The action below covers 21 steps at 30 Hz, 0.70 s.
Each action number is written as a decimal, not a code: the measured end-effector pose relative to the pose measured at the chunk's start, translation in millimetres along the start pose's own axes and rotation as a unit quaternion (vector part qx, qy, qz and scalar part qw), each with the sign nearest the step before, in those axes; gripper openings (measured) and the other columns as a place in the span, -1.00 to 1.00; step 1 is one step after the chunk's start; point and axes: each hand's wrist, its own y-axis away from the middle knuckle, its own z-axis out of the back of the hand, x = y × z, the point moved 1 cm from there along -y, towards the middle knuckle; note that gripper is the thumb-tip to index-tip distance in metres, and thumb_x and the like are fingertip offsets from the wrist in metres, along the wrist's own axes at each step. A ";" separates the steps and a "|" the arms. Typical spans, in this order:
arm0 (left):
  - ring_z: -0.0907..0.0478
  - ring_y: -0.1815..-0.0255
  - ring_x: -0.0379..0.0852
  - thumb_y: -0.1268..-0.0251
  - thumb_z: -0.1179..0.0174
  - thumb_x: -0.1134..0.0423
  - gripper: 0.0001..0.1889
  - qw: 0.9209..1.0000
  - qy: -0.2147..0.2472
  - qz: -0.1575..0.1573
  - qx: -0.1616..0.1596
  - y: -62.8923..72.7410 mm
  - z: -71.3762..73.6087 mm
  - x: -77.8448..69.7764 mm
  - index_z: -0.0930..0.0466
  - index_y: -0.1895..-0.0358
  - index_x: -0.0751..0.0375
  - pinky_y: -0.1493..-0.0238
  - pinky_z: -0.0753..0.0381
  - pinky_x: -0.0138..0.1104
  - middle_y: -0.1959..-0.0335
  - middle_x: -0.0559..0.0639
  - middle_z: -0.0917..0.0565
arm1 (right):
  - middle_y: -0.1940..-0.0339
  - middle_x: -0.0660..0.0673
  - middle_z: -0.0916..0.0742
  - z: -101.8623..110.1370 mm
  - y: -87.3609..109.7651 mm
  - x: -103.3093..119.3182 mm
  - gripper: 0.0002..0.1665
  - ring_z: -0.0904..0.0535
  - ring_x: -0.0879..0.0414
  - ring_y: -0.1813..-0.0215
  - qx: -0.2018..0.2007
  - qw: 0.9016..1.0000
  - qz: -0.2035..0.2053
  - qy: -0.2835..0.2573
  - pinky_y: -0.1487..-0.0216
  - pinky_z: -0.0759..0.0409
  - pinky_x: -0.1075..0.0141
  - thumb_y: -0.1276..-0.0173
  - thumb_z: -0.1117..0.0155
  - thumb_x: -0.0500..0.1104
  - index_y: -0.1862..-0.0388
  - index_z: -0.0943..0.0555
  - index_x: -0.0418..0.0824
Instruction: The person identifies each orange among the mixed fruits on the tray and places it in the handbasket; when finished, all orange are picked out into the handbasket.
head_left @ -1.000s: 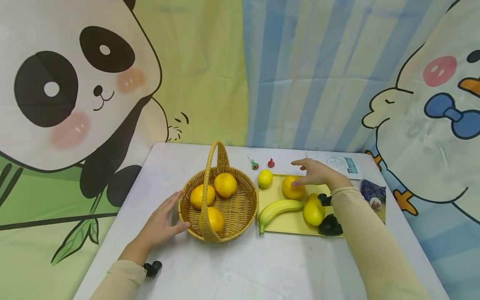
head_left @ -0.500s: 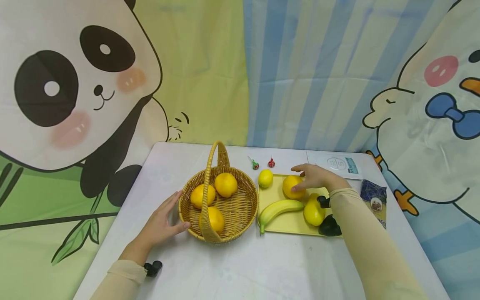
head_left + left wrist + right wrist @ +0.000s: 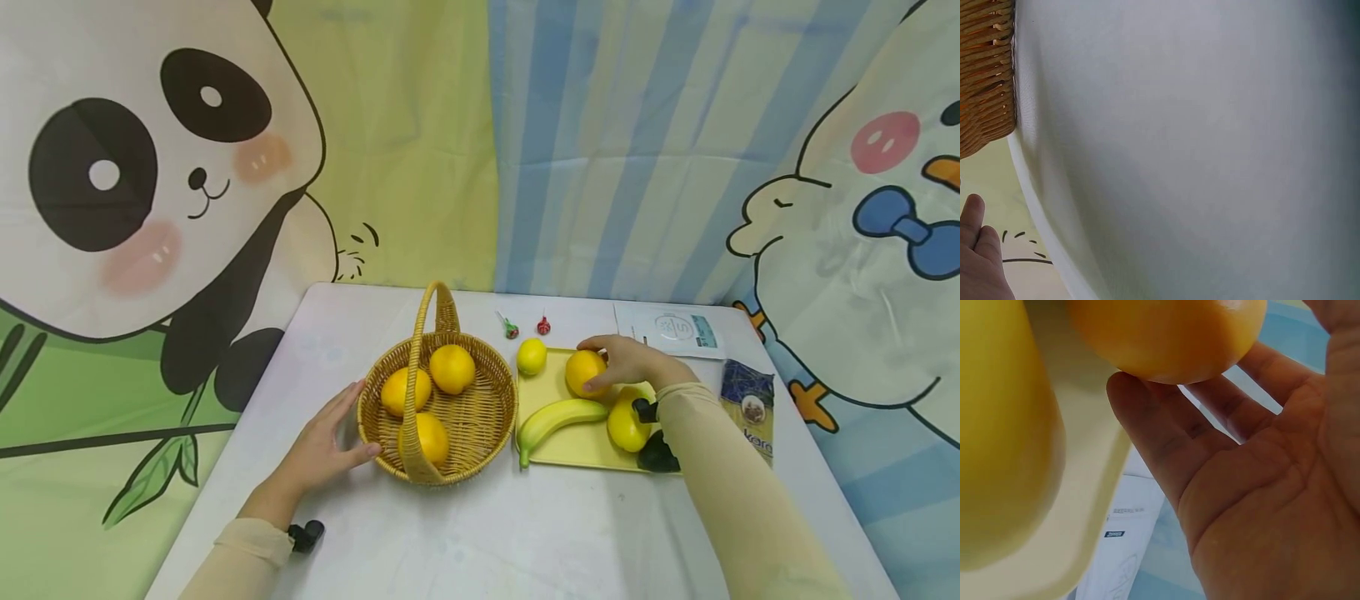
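Observation:
My right hand (image 3: 634, 362) holds an orange (image 3: 582, 373) at the back of the yellow tray (image 3: 551, 379), thumb at its front and fingers around its far side. The right wrist view shows the fingertips against the underside of the orange (image 3: 1172, 337). My left hand (image 3: 324, 442) is beside the wicker basket (image 3: 483, 421), fingers extended and fingertips at its left rim. Inside the basket are three oranges, one of them (image 3: 452, 369) at the back, under a tall arched handle (image 3: 414, 392). The left wrist view shows the basket's woven side (image 3: 985, 75) and some fingers.
Also on the tray are a banana (image 3: 558, 421), a lemon (image 3: 531, 357), a yellow pear-shaped fruit (image 3: 627, 423) and a dark green fruit (image 3: 658, 454). Behind lie two lollipops (image 3: 511, 327) and a white packet (image 3: 667, 327). A dark blue and gold pouch (image 3: 750, 404) lies right.
My right hand has lowered slightly and its fingers have closed around the orange on the tray. My left hand and the basket have stayed in place.

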 end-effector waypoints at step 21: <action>-0.16 -0.66 0.38 -0.04 -0.57 -0.20 0.20 1.000 -0.007 -0.005 -0.002 -0.2 1.5 -2.8 -0.03 -0.72 -0.12 -0.54 -0.24 0.40 -0.69 0.25 -0.18 | -0.46 -0.23 -0.59 7.2 6.6 -0.3 -0.01 -0.55 -0.25 -0.37 -0.040 0.998 0.056 -0.006 -0.44 -0.55 -0.19 -0.16 -0.64 0.10 -0.53 -0.46 -0.14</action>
